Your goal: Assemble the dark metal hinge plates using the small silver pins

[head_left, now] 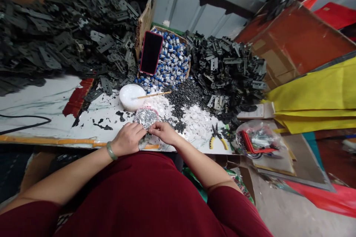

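At the near edge of a paint-spattered white table (41,126), the left hand (128,139) and right hand (164,133) meet on a small bag of silvery parts (146,117) with a pink rim. Both seem closed on its lower edge, though they hide the exact grip, and the glinting contents are hard to separate. Bare tabletop runs leftward along an orange strip (55,140). Just ahead sit a smooth white bowl (130,97) and a wooden stick (155,94), then white flakes (197,124), dark granules (183,96) and jagged black metal brackets (228,66); yellow-handled pliers (218,139) lie to the right.
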Action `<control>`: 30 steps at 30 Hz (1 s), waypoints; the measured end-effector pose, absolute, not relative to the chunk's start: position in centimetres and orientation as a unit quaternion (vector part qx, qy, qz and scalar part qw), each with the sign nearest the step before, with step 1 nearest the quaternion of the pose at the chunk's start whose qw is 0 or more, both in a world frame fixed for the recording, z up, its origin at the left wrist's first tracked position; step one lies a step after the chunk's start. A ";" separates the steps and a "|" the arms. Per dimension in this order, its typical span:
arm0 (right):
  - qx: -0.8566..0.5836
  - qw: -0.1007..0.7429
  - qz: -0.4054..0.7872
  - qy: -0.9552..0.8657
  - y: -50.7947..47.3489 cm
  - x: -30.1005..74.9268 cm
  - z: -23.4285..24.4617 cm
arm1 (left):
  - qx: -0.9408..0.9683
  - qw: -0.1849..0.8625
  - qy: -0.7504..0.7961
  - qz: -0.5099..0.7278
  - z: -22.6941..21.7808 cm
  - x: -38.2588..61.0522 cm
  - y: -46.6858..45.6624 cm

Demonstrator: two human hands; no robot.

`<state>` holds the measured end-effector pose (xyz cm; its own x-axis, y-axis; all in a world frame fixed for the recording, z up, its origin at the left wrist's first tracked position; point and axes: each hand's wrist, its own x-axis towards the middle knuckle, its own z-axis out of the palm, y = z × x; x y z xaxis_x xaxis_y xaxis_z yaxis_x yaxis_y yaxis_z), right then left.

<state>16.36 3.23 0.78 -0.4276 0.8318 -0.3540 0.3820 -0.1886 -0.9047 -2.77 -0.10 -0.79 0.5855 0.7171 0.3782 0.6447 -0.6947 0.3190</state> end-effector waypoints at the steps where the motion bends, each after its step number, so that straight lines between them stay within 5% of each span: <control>1: -0.509 0.181 0.567 -0.622 3.1 16.3 0.9 | 0.887 0.096 0.380 0.247 -0.9 -2.8 -0.1; 7: -0.521 0.139 0.546 -0.641 2.7 16.1 1.0 | 0.881 0.180 0.357 0.251 -0.9 -3.1 0.0; 14: -0.421 0.182 0.738 -0.495 2.8 16.3 0.3 | 0.835 0.266 0.373 0.304 -0.3 -3.2 0.1; 18: -0.404 0.185 0.740 -0.504 2.6 16.4 0.3 | 0.840 0.265 0.366 0.300 -0.2 -3.3 -0.1; 21: -0.371 0.170 0.644 -0.646 2.7 16.9 1.6 | 0.867 0.241 0.348 0.263 -0.4 -3.5 -0.2; 27: -0.222 0.078 0.246 -0.940 3.0 17.2 4.3 | 0.869 0.243 0.338 0.267 0.3 -3.4 -0.6; 30: -0.196 0.082 0.199 -0.957 3.1 16.9 4.3 | 0.851 0.276 0.345 0.285 0.9 -3.3 -0.8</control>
<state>16.87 3.09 4.31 -0.9094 0.4084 0.0790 0.3431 0.8438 -0.4127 -3.35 -0.75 0.88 0.5992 0.7448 0.2937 0.4304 -0.6090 0.6662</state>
